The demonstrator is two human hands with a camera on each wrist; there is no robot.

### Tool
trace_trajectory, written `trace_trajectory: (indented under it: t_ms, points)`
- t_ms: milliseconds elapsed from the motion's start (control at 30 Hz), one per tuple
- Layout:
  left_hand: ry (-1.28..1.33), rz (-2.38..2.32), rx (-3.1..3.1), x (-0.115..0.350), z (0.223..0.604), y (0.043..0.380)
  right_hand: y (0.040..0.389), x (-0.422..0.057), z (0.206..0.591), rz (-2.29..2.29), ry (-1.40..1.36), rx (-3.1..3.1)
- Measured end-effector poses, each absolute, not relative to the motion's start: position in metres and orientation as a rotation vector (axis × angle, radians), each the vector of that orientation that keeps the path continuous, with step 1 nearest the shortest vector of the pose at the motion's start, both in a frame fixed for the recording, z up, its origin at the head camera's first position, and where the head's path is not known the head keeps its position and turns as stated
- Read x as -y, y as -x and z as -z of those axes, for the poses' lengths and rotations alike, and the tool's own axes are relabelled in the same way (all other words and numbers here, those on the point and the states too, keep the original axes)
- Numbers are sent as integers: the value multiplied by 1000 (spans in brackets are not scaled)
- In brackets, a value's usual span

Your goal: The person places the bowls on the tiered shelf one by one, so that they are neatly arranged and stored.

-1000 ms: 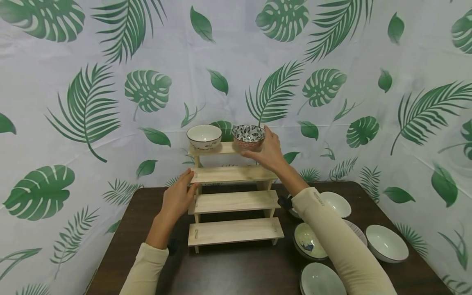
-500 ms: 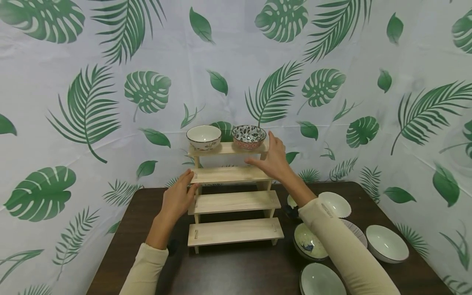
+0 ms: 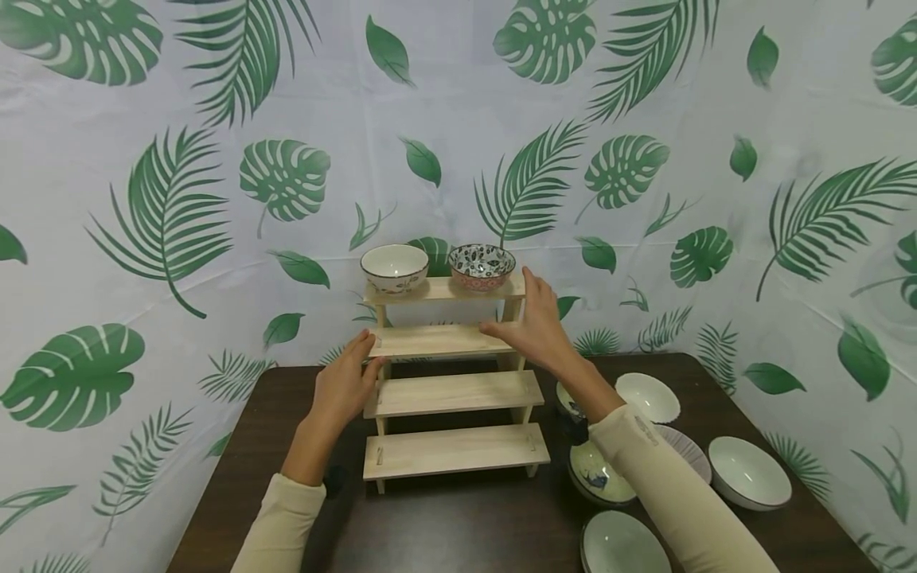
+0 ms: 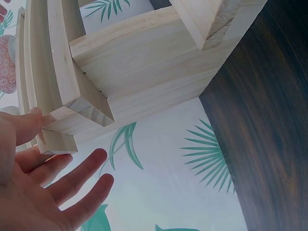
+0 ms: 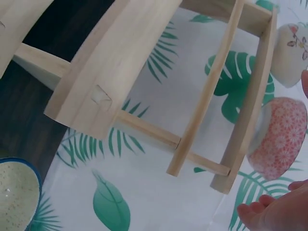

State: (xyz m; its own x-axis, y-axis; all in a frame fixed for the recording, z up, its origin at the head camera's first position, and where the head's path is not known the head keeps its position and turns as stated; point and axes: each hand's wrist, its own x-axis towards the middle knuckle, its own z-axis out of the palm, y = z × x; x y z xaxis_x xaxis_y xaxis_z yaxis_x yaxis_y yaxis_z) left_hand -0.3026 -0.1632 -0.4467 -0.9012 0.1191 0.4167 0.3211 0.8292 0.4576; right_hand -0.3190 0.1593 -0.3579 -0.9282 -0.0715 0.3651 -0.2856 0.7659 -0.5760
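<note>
A four-step wooden display stand (image 3: 458, 392) stands on the dark table. My left hand (image 3: 338, 387) pinches the left end of its second step from the top, with the thumb on one face of the board and fingers behind in the left wrist view. On the top step sits a bowl with a red patterned outside (image 3: 480, 281) and a dark floral inside. Left of it is a white bowl with a floral outside (image 3: 394, 281). My right hand (image 3: 537, 326), thumb and fingers spread, is just right of the stand, below the red bowl and holding nothing.
At the right of the table (image 3: 251, 461) are several bowls: a yellowish-green one (image 3: 595, 469), a pale one in front (image 3: 619, 545), a white one (image 3: 748, 469), a scalloped white one (image 3: 648, 396) and a ribbed one (image 3: 684, 450). A leaf-print cloth (image 3: 444, 103) hangs behind.
My right hand has let go of the red bowl on the top step and drawn back to the right and down. The left hand has stayed at the step's end.
</note>
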Motion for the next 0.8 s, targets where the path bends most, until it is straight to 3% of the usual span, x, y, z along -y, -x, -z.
trace_trajectory:
  t_ms: [800]
  points:
    - [326,757,2634,164,449,302,273,-184,370,-946,-305,2674]
